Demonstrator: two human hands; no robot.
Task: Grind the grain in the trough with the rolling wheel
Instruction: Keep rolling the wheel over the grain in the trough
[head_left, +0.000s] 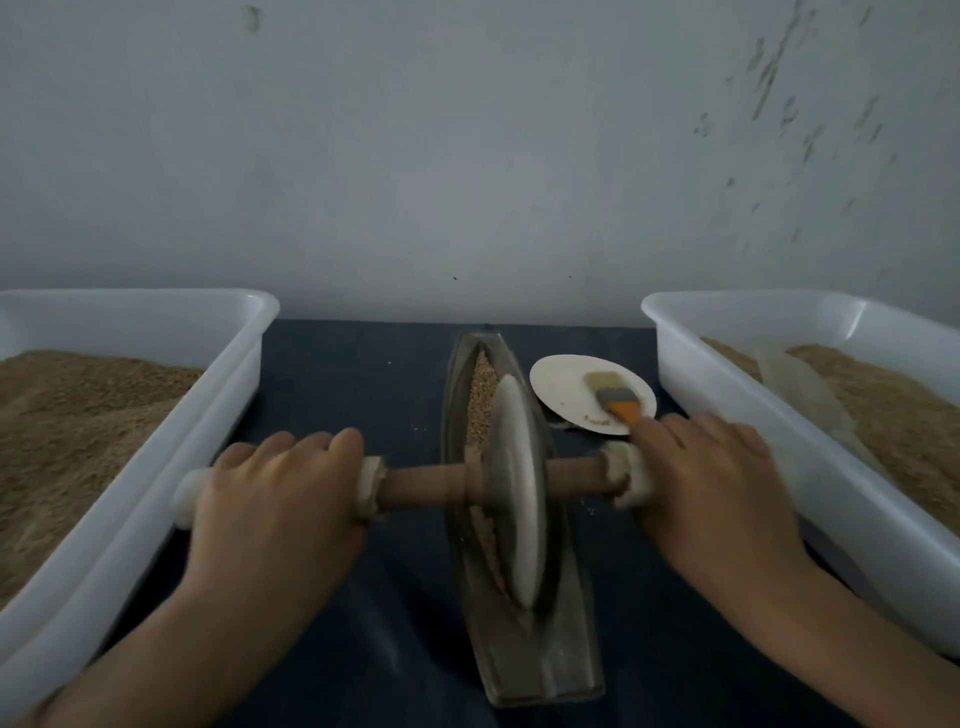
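Hands on axle — wheel in trough

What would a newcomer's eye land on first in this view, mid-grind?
The pale rolling wheel standing in the narrow trough at centre, with both hands, left and right, gripping its axle ends. Next, the two white tubs heaped with grain, left and right.

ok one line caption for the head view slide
Both hands, left and right, grip the wheel axle, rolling it over grain in the trough.
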